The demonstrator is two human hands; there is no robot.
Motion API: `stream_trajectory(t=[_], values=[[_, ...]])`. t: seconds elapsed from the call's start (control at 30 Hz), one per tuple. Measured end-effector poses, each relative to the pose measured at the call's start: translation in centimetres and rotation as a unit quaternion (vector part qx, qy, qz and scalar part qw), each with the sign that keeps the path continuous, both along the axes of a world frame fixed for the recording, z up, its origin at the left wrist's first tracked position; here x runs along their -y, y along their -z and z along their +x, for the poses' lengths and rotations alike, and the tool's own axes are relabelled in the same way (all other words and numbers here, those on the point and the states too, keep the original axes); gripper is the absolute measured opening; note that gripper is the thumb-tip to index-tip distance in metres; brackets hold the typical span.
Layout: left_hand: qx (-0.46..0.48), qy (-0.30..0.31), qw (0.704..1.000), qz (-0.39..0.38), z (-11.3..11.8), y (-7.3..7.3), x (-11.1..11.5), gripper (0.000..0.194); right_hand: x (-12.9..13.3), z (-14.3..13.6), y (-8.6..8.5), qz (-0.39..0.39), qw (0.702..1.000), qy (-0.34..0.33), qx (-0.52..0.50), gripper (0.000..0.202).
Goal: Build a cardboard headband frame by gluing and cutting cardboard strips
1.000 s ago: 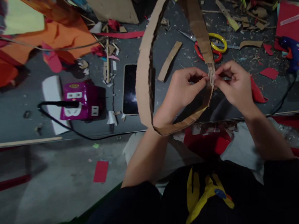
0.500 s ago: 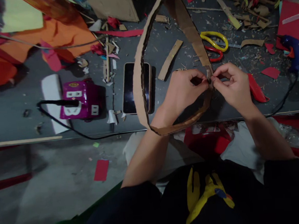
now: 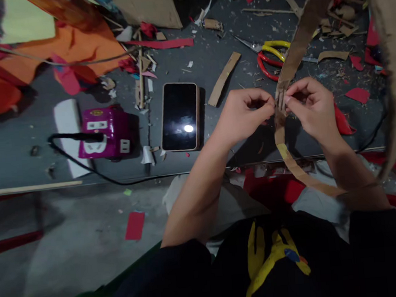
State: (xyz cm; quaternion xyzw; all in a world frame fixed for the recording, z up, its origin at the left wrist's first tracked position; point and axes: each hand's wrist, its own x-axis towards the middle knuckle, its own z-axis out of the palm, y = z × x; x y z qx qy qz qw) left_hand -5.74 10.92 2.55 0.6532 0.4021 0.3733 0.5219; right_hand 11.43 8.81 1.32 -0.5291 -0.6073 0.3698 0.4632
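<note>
A large loop of cardboard strip [image 3: 293, 64] stands to the right, passing over my right forearm. My right hand [image 3: 310, 106] pinches the loop at its overlapping joint, thumb and index finger on the strip. My left hand [image 3: 248, 114] is at the left side of the same joint, its thumb and fingertips closed at the cardboard edge. Whether a small piece lies between the left fingertips is hidden. Scissors with yellow and red handles [image 3: 270, 68] lie just behind the joint, partly covered by the loop.
A phone [image 3: 180, 117] and a purple socket block [image 3: 104, 132] with a black cable lie left of my hands. A loose cardboard strip [image 3: 224, 79] is behind my left hand. Orange paper [image 3: 88, 49] and cardboard scraps are farther back. The table's front edge runs beneath my forearms.
The cardboard loop has swung from the left side over to the right, uncovering the phone. Both hands remain near the joint. More of the scissors and plier-like metal tip shows.
</note>
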Motion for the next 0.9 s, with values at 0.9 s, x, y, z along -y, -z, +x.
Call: stream_trajectory(t=[0.9], values=[[-0.094,-0.023,0.983,0.153,-0.4,-0.6,0.9,0.012,-0.4,0.5,-0.4,0.065,0.996,0.03,-0.052,0.008]])
